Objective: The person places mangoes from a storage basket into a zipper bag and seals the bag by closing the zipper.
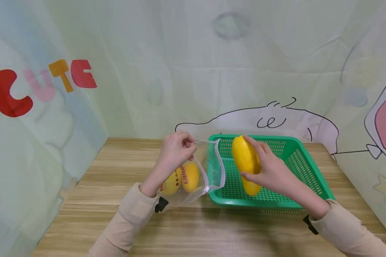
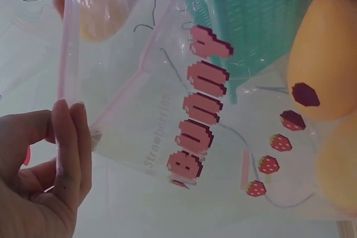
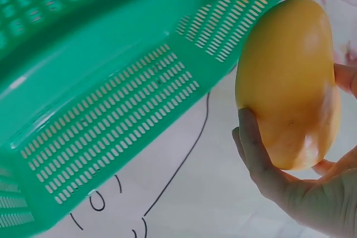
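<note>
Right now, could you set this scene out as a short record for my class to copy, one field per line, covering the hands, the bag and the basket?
Left hand: pinches the rim of the clear bag
Right hand: holds a yellow fruit
Bag mouth: open, toward the basket
Bag contents: two yellow fruits
Bag print: BUNNY, with strawberries
Basket: green, slotted sides, right of the bag
Table: wood-grain top
Backdrop: printed, with CUTE at left
</note>
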Tool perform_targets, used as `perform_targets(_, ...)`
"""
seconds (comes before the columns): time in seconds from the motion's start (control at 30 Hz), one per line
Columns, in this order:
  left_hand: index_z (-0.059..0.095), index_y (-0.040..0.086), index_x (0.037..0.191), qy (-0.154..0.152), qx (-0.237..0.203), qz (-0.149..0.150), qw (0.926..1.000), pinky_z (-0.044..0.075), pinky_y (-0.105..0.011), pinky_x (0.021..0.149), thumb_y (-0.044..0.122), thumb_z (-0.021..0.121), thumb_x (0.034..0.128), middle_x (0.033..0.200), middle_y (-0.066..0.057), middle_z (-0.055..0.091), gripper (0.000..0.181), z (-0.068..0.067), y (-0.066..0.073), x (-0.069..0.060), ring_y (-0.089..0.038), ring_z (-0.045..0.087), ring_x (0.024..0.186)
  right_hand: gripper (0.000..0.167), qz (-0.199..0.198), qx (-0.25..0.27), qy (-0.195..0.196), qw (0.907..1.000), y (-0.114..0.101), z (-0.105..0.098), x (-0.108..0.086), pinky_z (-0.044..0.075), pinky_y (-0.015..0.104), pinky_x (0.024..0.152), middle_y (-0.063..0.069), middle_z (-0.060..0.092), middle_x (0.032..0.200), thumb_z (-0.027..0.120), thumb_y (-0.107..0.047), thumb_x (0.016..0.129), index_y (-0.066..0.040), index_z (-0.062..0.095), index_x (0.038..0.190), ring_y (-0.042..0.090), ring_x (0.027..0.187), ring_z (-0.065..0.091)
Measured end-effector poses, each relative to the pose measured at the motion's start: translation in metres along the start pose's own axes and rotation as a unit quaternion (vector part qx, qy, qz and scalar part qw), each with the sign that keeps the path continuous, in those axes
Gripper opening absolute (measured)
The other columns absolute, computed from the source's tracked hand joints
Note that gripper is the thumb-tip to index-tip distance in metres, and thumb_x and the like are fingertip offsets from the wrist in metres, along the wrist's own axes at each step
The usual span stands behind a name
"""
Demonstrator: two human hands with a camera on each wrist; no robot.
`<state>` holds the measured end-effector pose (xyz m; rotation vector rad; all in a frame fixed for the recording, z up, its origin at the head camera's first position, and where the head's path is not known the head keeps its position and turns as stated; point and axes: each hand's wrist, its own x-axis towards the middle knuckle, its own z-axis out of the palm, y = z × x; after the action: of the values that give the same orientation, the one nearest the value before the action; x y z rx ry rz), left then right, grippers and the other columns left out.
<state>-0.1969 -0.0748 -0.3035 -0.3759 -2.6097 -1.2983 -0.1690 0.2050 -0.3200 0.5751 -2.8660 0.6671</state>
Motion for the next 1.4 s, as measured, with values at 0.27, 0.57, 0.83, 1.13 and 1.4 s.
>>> perform_targets(0.27, 0.067, 0.003, 0.087, 0.004, 0.003, 0.006, 1.0, 0.052, -0.026, 0.049, 0.006, 0.058, 0.0836, 0.077, -0.009, 0.061, 0.011, 0.001, -0.003, 0.0, -0.011, 0.062, 0.051, 0.097, 0.011, 0.023, 0.01, 0.9996, -0.012, -0.003, 0.005, 0.053, 0.025, 0.058, 0.016, 0.041, 0.134, 0.074, -0.036, 0.08, -0.037, 0.009, 0.152, 0.028, 0.086, 0.057)
perform_targets(0.57, 0.067, 0.003, 0.087, 0.005, 0.009, 0.011, 0.9999, 0.051, -0.024, 0.048, 0.006, 0.058, 0.0832, 0.078, -0.008, 0.06, 0.011, 0.001, -0.004, 0.0, -0.01, 0.061, 0.05, 0.099, 0.005, 0.057, 0.035, 0.9977, -0.025, 0.0, 0.011, 0.058, 0.035, 0.066, 0.015, 0.036, 0.141, 0.075, -0.034, 0.08, -0.038, 0.007, 0.152, 0.031, 0.096, 0.059)
perform_targets(0.83, 0.068, 0.003, 0.086, 0.007, 0.012, 0.013, 0.9998, 0.05, -0.024, 0.048, 0.006, 0.058, 0.0829, 0.078, -0.008, 0.06, 0.011, 0.0, -0.002, 0.0, -0.009, 0.061, 0.049, 0.105, -0.01, 0.083, 0.06, 0.9947, -0.033, 0.01, 0.021, 0.059, 0.041, 0.072, 0.015, 0.033, 0.143, 0.077, -0.034, 0.078, -0.036, 0.002, 0.153, 0.032, 0.102, 0.056)
perform_targets(1.13, 0.07, 0.005, 0.084, 0.023, 0.046, 0.017, 0.9985, 0.047, -0.021, 0.049, 0.009, 0.06, 0.0821, 0.078, -0.006, 0.059, 0.01, 0.001, -0.003, -0.001, -0.014, 0.056, 0.057, 0.106, 0.01, 0.105, 0.061, 0.9926, -0.045, 0.023, 0.029, 0.057, 0.029, 0.063, 0.017, 0.034, 0.135, 0.079, -0.035, 0.076, -0.042, 0.004, 0.151, 0.031, 0.087, 0.06)
perform_targets(1.4, 0.07, 0.007, 0.083, 0.033, 0.071, 0.02, 0.9967, 0.046, -0.022, 0.055, 0.011, 0.062, 0.0817, 0.078, -0.004, 0.062, 0.01, 0.002, -0.002, -0.001, -0.019, 0.053, 0.069, 0.102, 0.011, 0.113, 0.065, 0.9914, -0.049, 0.033, 0.031, 0.056, 0.031, 0.063, 0.016, 0.037, 0.128, 0.079, -0.038, 0.075, -0.04, 0.009, 0.15, 0.033, 0.09, 0.06)
